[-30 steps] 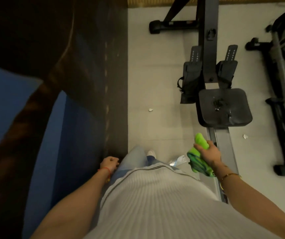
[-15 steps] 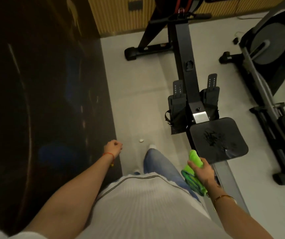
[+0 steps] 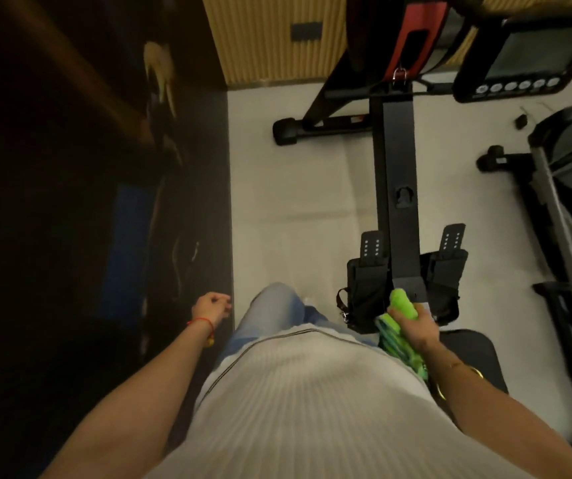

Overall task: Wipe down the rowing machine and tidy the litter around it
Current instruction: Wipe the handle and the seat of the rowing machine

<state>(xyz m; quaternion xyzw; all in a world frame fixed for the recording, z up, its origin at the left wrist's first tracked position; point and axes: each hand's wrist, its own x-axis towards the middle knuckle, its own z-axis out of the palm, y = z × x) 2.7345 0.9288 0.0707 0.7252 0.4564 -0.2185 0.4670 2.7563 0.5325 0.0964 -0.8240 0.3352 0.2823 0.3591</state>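
The black rowing machine (image 3: 397,174) stretches away from me on the right, with its footrests (image 3: 369,271) just ahead, its seat (image 3: 467,354) partly hidden under my right arm, and its monitor (image 3: 526,60) at the top right. My right hand (image 3: 419,328) grips a bright green cloth (image 3: 402,307), bunched up, over the near end of the footrests. My left hand (image 3: 210,305) hangs at my left side with fingers loosely curled and holds nothing. No litter shows on the pale floor (image 3: 295,202) in this view.
A dark glossy wall (image 3: 87,202) runs along my left. Another grey exercise machine (image 3: 568,188) stands to the right of the rower. A ribbed tan wall (image 3: 270,39) closes off the far end. A strip of pale floor lies between the dark wall and the rower.
I have walked forward along the rower. The seat now lies beside me, the footrests are close, and the monitor has come into view. The small white scraps on the floor have left the view.
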